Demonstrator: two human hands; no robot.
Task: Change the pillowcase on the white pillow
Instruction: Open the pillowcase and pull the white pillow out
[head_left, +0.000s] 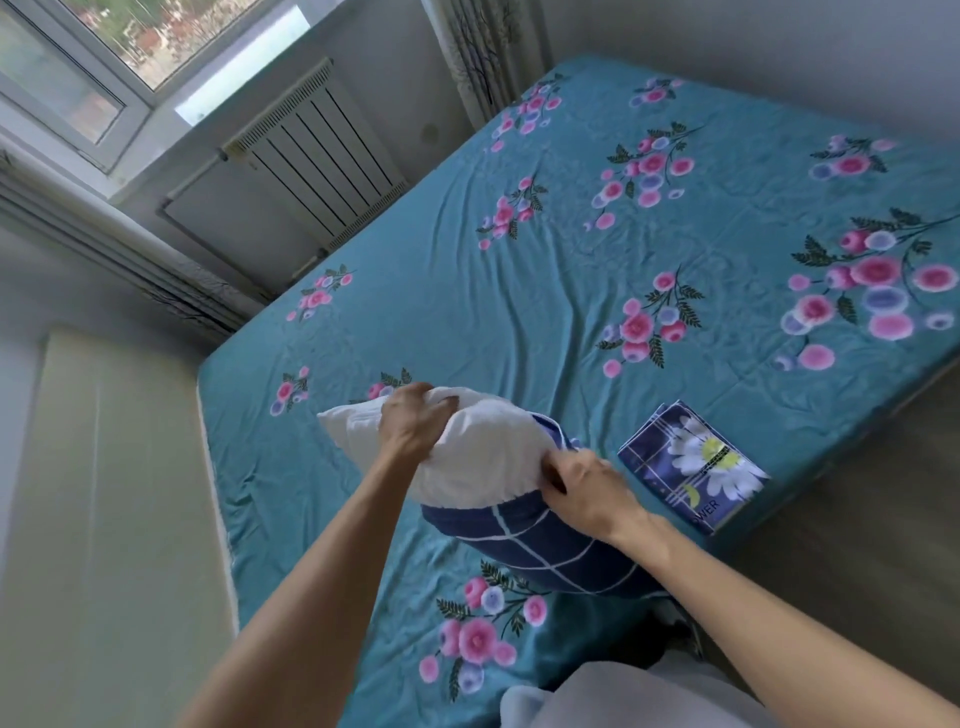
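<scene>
White pillow (467, 447), gripped by the left hand (413, 428), stands half out of the navy checked case (540, 551) pinched by the right hand (584, 480); beside that hand, the folded case (691, 462) waits unused.

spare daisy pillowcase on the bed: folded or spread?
Folded. The daisy pillowcase lies as a compact flat rectangle with stacked edges on the bed sheet, untouched by either hand.

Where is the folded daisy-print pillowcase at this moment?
In the head view, the folded daisy-print pillowcase lies on the teal bedsheet near the bed's right edge, just right of the right hand and pillow.
</scene>
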